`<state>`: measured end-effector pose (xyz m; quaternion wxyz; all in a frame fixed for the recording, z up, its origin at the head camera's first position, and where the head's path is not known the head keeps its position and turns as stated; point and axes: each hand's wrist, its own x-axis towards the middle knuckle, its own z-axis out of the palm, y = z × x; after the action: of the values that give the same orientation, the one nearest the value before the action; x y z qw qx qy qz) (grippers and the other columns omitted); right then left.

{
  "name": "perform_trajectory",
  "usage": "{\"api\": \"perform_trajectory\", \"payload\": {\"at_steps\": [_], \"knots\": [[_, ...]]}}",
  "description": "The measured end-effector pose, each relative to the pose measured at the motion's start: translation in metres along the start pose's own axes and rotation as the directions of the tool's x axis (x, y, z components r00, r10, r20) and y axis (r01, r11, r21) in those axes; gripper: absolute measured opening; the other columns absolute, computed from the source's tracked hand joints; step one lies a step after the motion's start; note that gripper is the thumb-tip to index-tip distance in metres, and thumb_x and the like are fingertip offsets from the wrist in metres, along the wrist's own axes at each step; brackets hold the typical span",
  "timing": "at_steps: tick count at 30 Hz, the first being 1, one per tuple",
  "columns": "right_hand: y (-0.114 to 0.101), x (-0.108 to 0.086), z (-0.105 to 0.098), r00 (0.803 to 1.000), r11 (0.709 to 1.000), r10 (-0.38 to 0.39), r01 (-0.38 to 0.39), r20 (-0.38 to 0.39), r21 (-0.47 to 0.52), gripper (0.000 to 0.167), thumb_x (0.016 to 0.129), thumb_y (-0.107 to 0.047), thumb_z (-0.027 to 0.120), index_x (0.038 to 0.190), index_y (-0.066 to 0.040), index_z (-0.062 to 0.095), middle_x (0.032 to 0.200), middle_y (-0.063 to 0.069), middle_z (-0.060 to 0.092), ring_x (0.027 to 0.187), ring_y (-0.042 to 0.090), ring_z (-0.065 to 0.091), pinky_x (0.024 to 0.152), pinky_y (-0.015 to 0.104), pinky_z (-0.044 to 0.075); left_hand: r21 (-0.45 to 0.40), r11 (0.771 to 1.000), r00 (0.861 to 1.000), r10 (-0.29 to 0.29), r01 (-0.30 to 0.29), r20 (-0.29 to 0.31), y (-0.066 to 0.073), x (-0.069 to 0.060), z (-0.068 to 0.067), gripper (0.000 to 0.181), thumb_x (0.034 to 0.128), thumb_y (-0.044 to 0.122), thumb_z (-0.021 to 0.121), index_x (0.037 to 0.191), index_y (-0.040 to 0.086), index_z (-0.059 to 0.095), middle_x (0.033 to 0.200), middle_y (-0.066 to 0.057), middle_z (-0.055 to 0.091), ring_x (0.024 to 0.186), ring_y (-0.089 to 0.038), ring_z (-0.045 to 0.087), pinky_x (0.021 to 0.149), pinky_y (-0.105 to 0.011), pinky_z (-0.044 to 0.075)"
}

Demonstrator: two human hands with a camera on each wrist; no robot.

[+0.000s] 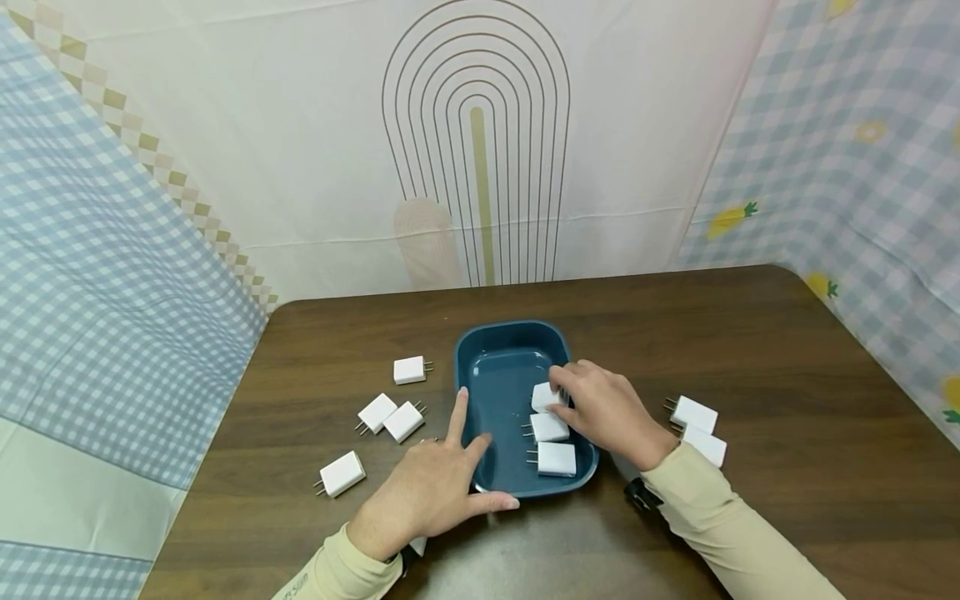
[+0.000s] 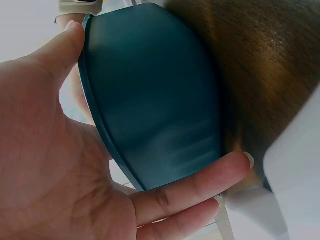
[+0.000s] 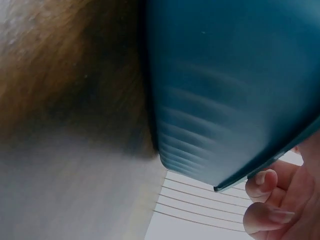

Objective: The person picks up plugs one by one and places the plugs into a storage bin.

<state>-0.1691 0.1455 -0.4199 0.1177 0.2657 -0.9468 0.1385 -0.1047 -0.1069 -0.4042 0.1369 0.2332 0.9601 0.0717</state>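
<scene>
A blue tray [image 1: 487, 358] sits mid-table, with three white plug chargers lined up along its right side. My right hand [image 1: 611, 408] reaches over the right rim and pinches the farthest charger [image 1: 543, 397] between thumb and fingers. Nearer me lie the middle charger [image 1: 550, 427] and the front charger [image 1: 557, 459], prongs pointing left. Spread over the tray's near-left corner, my left hand [image 1: 431, 487] touches the rim with mostly straight fingers. In the left wrist view, two straight fingers [image 2: 195, 187] lie along the outer wall. The right wrist view shows curled fingertips [image 3: 265, 200] beyond the rim, with that charger hidden.
Left of the tray lie loose chargers: one at the back [image 1: 409, 370], a touching pair [image 1: 405, 422] and one farther left [image 1: 342, 474]. Part of a white object [image 1: 418, 546] shows beneath my left wrist. Two more chargers [image 1: 693, 414] lie right of my right hand. Patterned cloth hangs behind.
</scene>
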Motion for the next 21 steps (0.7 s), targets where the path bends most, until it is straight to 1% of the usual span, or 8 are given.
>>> {"api": "perform_trajectory", "payload": {"at_steps": [5,10,16,21], "knots": [[0.0005,0.0002,0.0001,1.000,1.000,0.006,-0.006,0.025,-0.002,0.023,0.083,-0.024,0.085,0.091,-0.017,0.065,0.087,-0.001,0.070,0.075,0.012,0.053,0.055,0.023,0.040,0.002,1.000,1.000,0.002,-0.002,-0.002,0.0002,-0.0002,-0.0008,0.091,0.0844,0.082,0.051,0.147,0.016,0.055,0.170,-0.023,0.002,0.092,-0.042,0.071,0.081,-0.049,0.056],[-0.0010,0.0014,-0.0009,0.996,0.999,0.038,-0.037,0.086,-0.013,0.021,0.083,-0.024,0.085,0.097,-0.018,0.071,0.092,-0.001,0.074,0.078,0.012,0.055,0.056,0.024,0.042,0.007,1.000,1.000,-0.006,0.006,0.003,-0.0003,0.0002,-0.0015,0.093,0.0838,0.084,0.048,0.147,0.017,0.055,0.170,-0.023,0.002,0.093,-0.042,0.071,0.083,-0.049,0.056],[-0.0048,0.0043,-0.0040,0.977,0.997,0.079,-0.075,0.199,-0.027,0.024,0.085,-0.024,0.083,0.106,-0.017,0.076,0.103,0.003,0.077,0.079,0.014,0.056,0.058,0.025,0.045,0.009,1.000,1.000,-0.008,0.008,0.011,-0.0004,0.0003,-0.0015,0.094,0.0832,0.086,0.047,0.147,0.018,0.055,0.170,-0.022,0.002,0.093,-0.040,0.072,0.082,-0.048,0.056],[-0.0064,0.0062,-0.0049,0.968,0.996,0.089,-0.082,0.236,-0.040,0.025,0.085,-0.023,0.083,0.109,-0.017,0.077,0.105,0.005,0.077,0.081,0.016,0.062,0.061,0.029,0.051,0.007,1.000,1.000,-0.009,0.009,0.012,-0.0004,0.0004,-0.0017,0.093,0.0834,0.085,0.048,0.147,0.018,0.055,0.170,-0.022,0.002,0.095,-0.040,0.072,0.082,-0.048,0.057]]}}
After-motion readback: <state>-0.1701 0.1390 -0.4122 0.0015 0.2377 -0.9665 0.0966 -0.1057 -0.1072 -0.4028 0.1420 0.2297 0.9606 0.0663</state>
